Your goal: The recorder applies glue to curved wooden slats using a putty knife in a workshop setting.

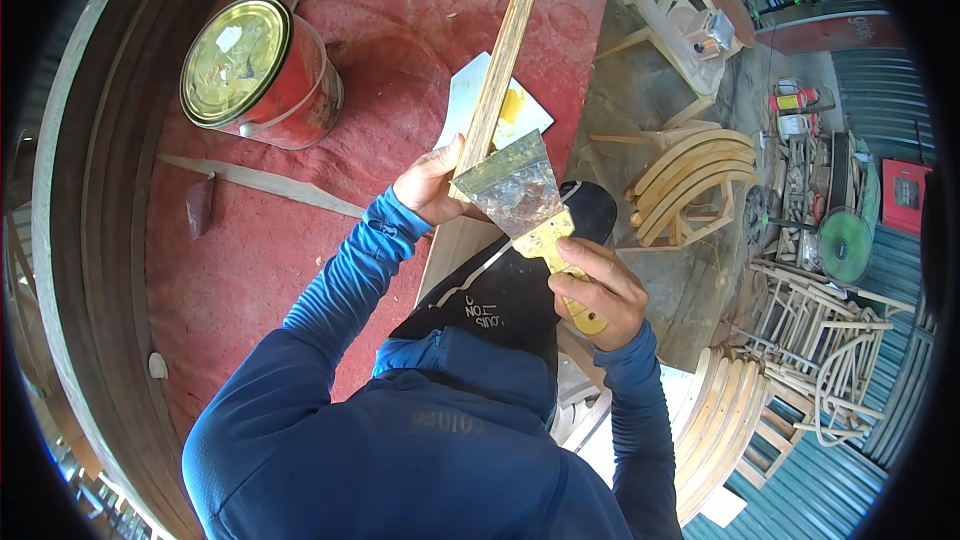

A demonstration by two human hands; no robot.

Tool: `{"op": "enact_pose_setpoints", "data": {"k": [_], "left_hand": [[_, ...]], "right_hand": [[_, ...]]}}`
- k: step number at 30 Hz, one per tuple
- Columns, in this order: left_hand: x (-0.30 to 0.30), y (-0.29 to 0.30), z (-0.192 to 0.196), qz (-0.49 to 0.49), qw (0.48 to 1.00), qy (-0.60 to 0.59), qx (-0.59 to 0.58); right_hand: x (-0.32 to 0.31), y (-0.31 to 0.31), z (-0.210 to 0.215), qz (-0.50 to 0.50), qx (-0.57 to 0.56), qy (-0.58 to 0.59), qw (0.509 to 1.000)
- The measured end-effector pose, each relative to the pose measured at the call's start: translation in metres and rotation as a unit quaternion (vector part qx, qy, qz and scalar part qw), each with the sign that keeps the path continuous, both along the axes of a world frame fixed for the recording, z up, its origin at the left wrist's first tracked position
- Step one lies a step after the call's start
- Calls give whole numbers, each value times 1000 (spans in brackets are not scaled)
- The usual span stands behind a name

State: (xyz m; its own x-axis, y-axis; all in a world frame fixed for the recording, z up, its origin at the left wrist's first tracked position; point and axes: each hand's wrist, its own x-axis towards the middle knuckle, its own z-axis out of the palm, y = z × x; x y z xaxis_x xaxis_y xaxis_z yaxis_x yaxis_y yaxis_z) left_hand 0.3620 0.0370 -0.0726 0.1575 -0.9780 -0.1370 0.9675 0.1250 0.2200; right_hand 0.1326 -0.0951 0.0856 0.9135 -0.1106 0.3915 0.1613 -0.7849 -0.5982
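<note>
My left hand is closed around the lower end of a long, narrow wooden strip, which points up and away over the red work surface. In my right hand is a putty knife with a yellow handle and a wide, stained metal blade. The blade's edge lies across the strip, just beside my left fingers; whether it presses on the wood I cannot tell. Behind the strip, a white sheet carries a dab of yellow-orange paste.
A red can with a gold lid stands at the far left on the red surface. Curved boards rim the left side. To the right are stacked curved wooden pieces, a green fan and wooden frames.
</note>
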Motion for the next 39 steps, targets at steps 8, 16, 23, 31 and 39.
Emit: {"op": "enact_pose_setpoints", "data": {"k": [8,16,23,31,39], "left_hand": [[1,-2,-10,-1,1000,-13,24],[0,-4,-8,4,995,-86,49],[3,-4,-6,-7,1000,1,27],[-3,-14,18,-1,996,-62,60],[-4,-19,30,44,999,10,0]], "right_hand": [[-5,-1,25,-18,-6,9,1000],[5,9,29,-43,-7,-2,999],[-3,12,30,-76,-9,-16,997],[-6,25,-3,-16,-115,-31,993],[-7,5,4,-18,-187,-37,982]]}}
